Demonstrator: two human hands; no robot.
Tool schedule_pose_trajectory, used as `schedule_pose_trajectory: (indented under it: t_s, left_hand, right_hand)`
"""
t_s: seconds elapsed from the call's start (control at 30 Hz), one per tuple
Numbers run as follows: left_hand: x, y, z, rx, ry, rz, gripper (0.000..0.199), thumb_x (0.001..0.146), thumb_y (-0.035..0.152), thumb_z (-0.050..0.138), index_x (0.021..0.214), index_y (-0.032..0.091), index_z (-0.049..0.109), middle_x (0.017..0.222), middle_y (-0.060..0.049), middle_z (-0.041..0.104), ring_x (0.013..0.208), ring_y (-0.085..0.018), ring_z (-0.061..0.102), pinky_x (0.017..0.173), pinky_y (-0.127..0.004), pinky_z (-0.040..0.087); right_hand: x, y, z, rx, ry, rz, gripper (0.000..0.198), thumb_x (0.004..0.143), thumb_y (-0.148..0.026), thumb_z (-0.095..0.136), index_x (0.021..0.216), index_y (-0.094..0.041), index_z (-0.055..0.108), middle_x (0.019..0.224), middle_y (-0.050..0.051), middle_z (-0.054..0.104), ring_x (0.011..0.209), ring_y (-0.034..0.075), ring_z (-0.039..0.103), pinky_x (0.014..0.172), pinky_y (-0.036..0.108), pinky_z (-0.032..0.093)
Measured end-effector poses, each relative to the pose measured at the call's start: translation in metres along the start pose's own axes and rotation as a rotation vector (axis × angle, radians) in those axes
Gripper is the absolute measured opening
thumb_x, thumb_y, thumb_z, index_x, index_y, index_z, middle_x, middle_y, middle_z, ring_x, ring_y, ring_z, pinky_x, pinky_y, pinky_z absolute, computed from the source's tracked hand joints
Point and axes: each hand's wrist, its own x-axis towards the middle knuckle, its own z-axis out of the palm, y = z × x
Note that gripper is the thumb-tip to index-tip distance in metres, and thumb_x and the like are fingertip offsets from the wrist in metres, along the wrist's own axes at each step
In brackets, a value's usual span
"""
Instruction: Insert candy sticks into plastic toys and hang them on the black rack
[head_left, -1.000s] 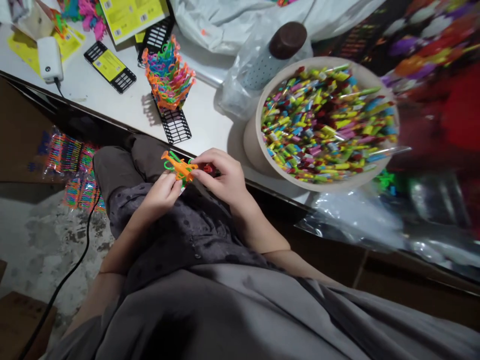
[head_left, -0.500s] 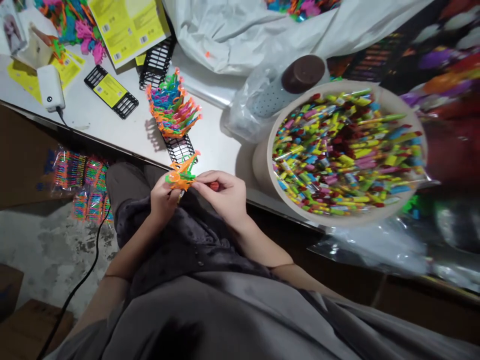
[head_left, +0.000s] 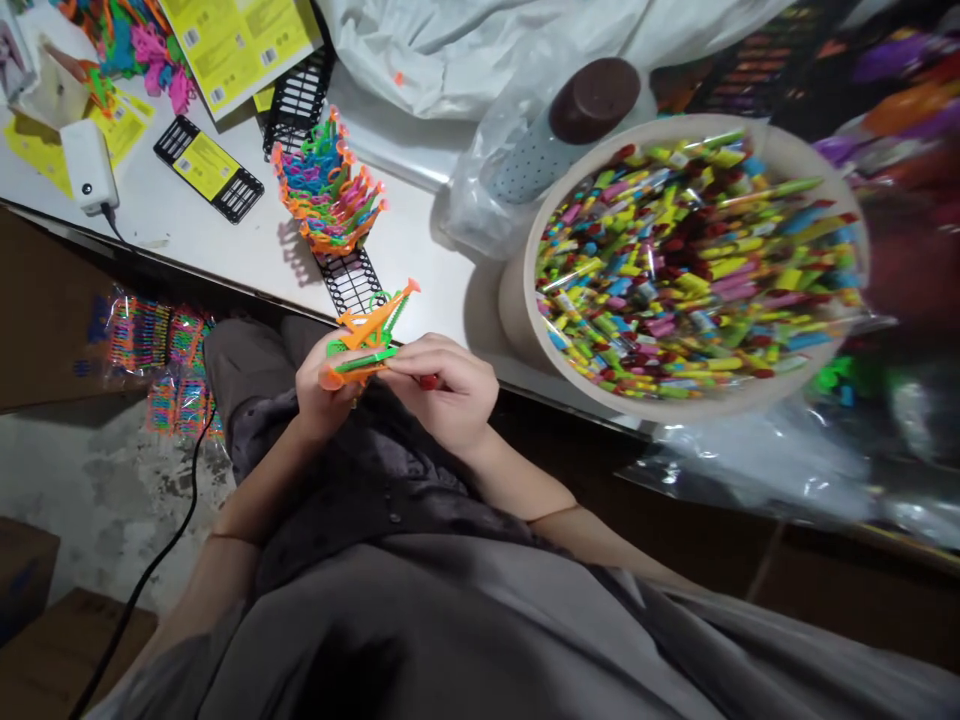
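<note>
My left hand [head_left: 326, 395] is closed around an orange and green plastic toy [head_left: 367, 330], whose parts fan out above the fingers. My right hand [head_left: 446, 385] meets it from the right, with thumb and forefinger pinched at the toy's green edge. A small red end [head_left: 427, 382] of a slim piece shows between the right fingers; the rest of it is hidden. Just beyond the hands, a row of similar colourful plastic toys [head_left: 330, 190] stands on a black grid-like plastic strip [head_left: 351, 283] on the white table [head_left: 247, 255].
At right stands a large beige bucket [head_left: 517, 310] full of small colourful wrapped sticks. Behind it is a bagged bottle with a brown cap [head_left: 596, 100]. Yellow printed cards [head_left: 247, 50], a black rack with a yellow label [head_left: 210, 168] and a white corded device [head_left: 90, 165] lie at left.
The toy has turned in my left hand, so its orange and green parts stick out more to the upper right. My right hand stays pinched against it. The view has shifted slightly.
</note>
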Motion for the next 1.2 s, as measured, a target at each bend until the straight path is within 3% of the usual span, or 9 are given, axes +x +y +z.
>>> schedule_pose_trajectory:
  t_s: [0.17, 0.33, 0.53, 0.7, 0.83, 0.97, 1.1, 1.2]
  left_hand:
    - [-0.036, 0.008, 0.001, -0.009, -0.005, -0.003, 0.040, 0.079, 0.054, 0.052, 0.091, 0.020, 0.068, 0.104, -0.008, 0.062, 0.106, -0.020, 0.053, 0.102, -0.037, 0.041]
    - [-0.066, 0.020, -0.007, 0.060, 0.106, 0.311, 0.028, 0.084, 0.042, 0.051, 0.095, 0.025, 0.069, 0.106, -0.005, 0.062, 0.099, -0.016, 0.056, 0.098, -0.033, 0.044]
    - [-0.097, 0.028, -0.018, 0.067, 0.137, 0.536, 0.032, 0.087, 0.035, 0.048, 0.116, 0.037, 0.060, 0.120, 0.000, 0.059, 0.111, -0.016, 0.053, 0.100, -0.030, 0.043]
    - [-0.121, 0.034, -0.018, 0.132, 0.163, 0.499, 0.026, 0.085, 0.032, 0.052, 0.109, 0.030, 0.064, 0.116, -0.001, 0.062, 0.109, -0.014, 0.056, 0.102, -0.030, 0.044]
    - [-0.122, 0.026, -0.014, 0.151, 0.260, 0.625, 0.025, 0.083, 0.033, 0.055, 0.104, 0.026, 0.065, 0.111, -0.003, 0.064, 0.103, -0.015, 0.060, 0.093, -0.029, 0.050]
    - [-0.110, 0.017, -0.009, 0.131, 0.305, 0.707, 0.018, 0.080, 0.029, 0.059, 0.092, 0.017, 0.066, 0.098, -0.006, 0.067, 0.096, -0.015, 0.063, 0.087, -0.027, 0.052]
    - [-0.098, 0.012, -0.003, 0.054, 0.234, 0.560, 0.015, 0.080, 0.027, 0.059, 0.082, 0.014, 0.066, 0.082, -0.004, 0.068, 0.080, -0.011, 0.064, 0.080, -0.023, 0.053]
    - [-0.088, 0.006, -0.003, 0.067, 0.228, 0.552, 0.013, 0.079, 0.025, 0.059, 0.082, 0.014, 0.066, 0.080, -0.004, 0.068, 0.076, -0.012, 0.064, 0.075, -0.022, 0.053]
  right_hand:
    - [-0.027, -0.017, -0.005, -0.031, 0.007, -0.134, 0.004, 0.078, -0.024, 0.065, 0.078, -0.020, 0.066, 0.071, 0.004, 0.066, 0.065, 0.014, 0.062, 0.057, 0.029, 0.051]
    - [-0.053, -0.036, -0.007, -0.070, 0.026, -0.276, 0.007, 0.077, -0.021, 0.065, 0.085, -0.022, 0.066, 0.075, 0.002, 0.067, 0.066, 0.014, 0.063, 0.056, 0.027, 0.052]
    - [-0.079, -0.052, -0.007, -0.200, -0.020, -0.281, 0.009, 0.079, -0.032, 0.063, 0.080, -0.023, 0.066, 0.071, 0.003, 0.066, 0.063, 0.015, 0.062, 0.055, 0.028, 0.052]
    - [-0.093, -0.063, -0.003, -0.156, 0.004, -0.365, 0.006, 0.078, -0.026, 0.065, 0.083, -0.022, 0.065, 0.074, 0.003, 0.067, 0.064, 0.014, 0.063, 0.055, 0.026, 0.053]
    - [-0.097, -0.066, -0.001, -0.119, 0.013, -0.432, 0.011, 0.076, -0.018, 0.066, 0.086, -0.020, 0.063, 0.076, 0.002, 0.067, 0.066, 0.012, 0.063, 0.055, 0.024, 0.053]
    - [-0.095, -0.063, 0.002, -0.084, 0.061, -0.343, 0.009, 0.076, -0.016, 0.066, 0.084, -0.018, 0.062, 0.077, 0.002, 0.066, 0.068, 0.012, 0.063, 0.056, 0.024, 0.052]
    - [-0.087, -0.056, 0.008, -0.036, 0.072, -0.157, 0.007, 0.078, -0.021, 0.065, 0.081, -0.018, 0.060, 0.075, 0.002, 0.062, 0.069, 0.011, 0.061, 0.057, 0.023, 0.051]
    - [-0.079, -0.048, 0.014, 0.014, 0.083, -0.027, 0.014, 0.078, -0.025, 0.066, 0.082, -0.018, 0.056, 0.074, 0.000, 0.059, 0.066, 0.009, 0.058, 0.054, 0.020, 0.049]
